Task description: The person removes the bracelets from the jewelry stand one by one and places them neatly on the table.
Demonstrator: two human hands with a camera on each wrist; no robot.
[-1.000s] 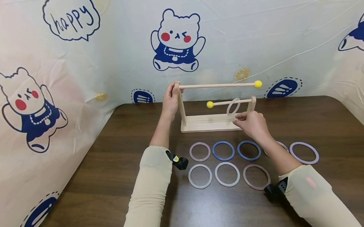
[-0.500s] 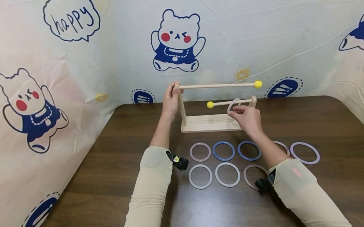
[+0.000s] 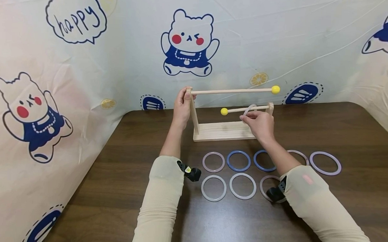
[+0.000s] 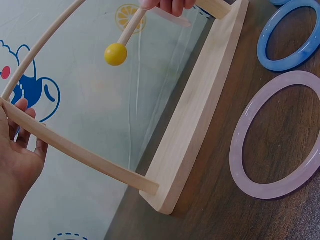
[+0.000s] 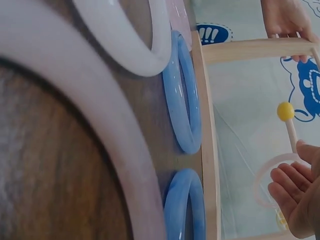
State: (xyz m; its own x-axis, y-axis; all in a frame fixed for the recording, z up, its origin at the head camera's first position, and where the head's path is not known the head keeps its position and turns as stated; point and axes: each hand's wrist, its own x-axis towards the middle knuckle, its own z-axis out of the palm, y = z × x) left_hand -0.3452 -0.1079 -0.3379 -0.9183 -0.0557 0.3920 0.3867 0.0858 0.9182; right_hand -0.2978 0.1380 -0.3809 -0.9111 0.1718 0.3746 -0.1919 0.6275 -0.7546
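My left hand (image 3: 182, 108) grips the top of the left upright of a pale wooden stand (image 3: 219, 132), fingers behind the post in the left wrist view. From this upright a long rod (image 3: 233, 91) with a yellow end ball runs right. A shorter rod (image 3: 234, 110) with a yellow ball (image 4: 116, 54) points left from the right upright (image 3: 270, 108). A pale translucent ring (image 3: 250, 108) hangs round the shorter rod. My right hand (image 3: 261, 126) pinches this ring, and its thumb lies close by the rod in the right wrist view. The hand covers the ring's lower part.
On the brown table (image 3: 121, 189) in front of the stand lie several rings in two rows: blue (image 3: 238, 161), lilac (image 3: 325, 163), pinkish (image 3: 213, 162) and whitish (image 3: 213, 188). The right forearm crosses over some of them. A printed cloth (image 3: 241, 40) hangs behind the table.
My right hand has moved up and left from below the ring onto it, and the ring's lower part is now covered. The left hand and the stand have stayed put.
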